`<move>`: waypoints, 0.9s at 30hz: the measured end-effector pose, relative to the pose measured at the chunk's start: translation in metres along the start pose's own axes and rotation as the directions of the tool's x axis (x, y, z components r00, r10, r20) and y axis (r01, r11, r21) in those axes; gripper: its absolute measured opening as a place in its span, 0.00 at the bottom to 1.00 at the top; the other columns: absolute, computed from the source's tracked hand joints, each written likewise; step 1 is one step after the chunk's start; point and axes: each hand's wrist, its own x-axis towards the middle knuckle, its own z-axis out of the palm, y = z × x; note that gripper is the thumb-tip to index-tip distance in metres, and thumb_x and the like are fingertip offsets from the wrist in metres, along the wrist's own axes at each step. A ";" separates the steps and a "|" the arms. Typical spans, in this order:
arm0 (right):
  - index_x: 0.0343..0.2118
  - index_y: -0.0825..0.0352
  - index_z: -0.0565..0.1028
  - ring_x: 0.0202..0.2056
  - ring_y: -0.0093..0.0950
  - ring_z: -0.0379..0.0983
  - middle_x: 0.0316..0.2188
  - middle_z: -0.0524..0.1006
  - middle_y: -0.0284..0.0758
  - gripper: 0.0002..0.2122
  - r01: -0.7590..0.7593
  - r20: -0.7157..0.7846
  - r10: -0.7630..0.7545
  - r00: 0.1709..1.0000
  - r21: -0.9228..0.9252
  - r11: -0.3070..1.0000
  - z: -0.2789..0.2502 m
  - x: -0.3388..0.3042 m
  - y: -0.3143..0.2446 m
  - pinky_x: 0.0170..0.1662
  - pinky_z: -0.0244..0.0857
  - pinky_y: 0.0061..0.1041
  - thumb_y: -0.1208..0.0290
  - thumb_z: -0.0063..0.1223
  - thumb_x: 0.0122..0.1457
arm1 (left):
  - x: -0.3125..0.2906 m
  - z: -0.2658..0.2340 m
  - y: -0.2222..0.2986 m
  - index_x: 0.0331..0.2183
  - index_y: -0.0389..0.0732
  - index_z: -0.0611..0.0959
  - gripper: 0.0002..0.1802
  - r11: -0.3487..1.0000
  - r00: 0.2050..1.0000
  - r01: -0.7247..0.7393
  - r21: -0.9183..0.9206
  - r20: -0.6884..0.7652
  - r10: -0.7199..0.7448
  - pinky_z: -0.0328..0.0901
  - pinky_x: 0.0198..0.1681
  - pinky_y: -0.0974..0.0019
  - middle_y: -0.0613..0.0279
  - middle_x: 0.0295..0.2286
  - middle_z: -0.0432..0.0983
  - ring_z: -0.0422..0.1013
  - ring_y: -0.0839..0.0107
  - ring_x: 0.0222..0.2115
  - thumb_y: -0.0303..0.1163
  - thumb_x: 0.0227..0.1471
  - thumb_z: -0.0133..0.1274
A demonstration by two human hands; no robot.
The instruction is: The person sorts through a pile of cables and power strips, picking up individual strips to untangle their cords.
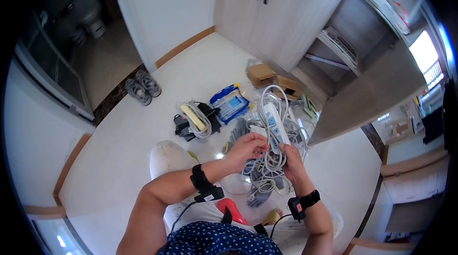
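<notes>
Power strip (275, 126), white with blue switches, is sitting raised above a tangle of grey cords (269, 169) on the floor; right hand (291, 159) is gripping its near end, left hand (245, 149) is pinching cords beside it

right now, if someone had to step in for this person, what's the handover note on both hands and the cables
Left hand: closed on the white cable bundle at the near end of the power strip.
Right hand: gripping the white power strip with blue switches from below, held above the floor.
Nearby on the white floor: a second coiled strip with black adapters, a blue packet, cardboard boxes, grey shoes.
Done: one strip lies coiled.
Left: the held strip's cord hangs in loose loops.
</notes>
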 end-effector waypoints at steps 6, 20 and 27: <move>0.51 0.70 0.67 0.33 0.21 0.73 0.36 0.75 0.33 0.20 -0.039 0.050 0.041 0.998 -0.051 0.998 0.044 0.065 0.044 0.37 0.69 0.23 0.70 0.54 0.56 | -0.010 -0.055 0.029 0.40 0.42 0.75 0.09 0.979 0.986 -0.144 -0.142 -0.102 0.130 0.65 0.43 0.69 0.63 0.35 0.76 0.72 0.73 0.38 0.31 0.57 0.49; 0.58 0.73 0.63 0.40 0.26 0.72 0.44 0.75 0.40 0.33 0.075 0.158 0.011 0.987 -0.527 0.847 0.139 0.213 0.131 0.44 0.67 0.23 0.67 0.61 0.50 | -0.026 -0.117 0.048 0.35 0.43 0.75 0.04 0.853 0.989 -0.085 -0.515 -0.148 0.009 0.65 0.42 0.67 0.64 0.33 0.75 0.72 0.72 0.37 0.30 0.55 0.50; 0.59 0.71 0.62 0.50 0.33 0.69 0.51 0.72 0.48 0.37 0.242 0.268 -0.086 0.960 -0.629 0.739 0.156 0.256 0.168 0.52 0.63 0.26 0.63 0.63 0.46 | -0.027 -0.139 0.058 0.35 0.43 0.76 0.04 0.793 0.977 -0.152 -0.590 -0.210 0.031 0.65 0.42 0.67 0.64 0.33 0.76 0.72 0.72 0.37 0.30 0.56 0.49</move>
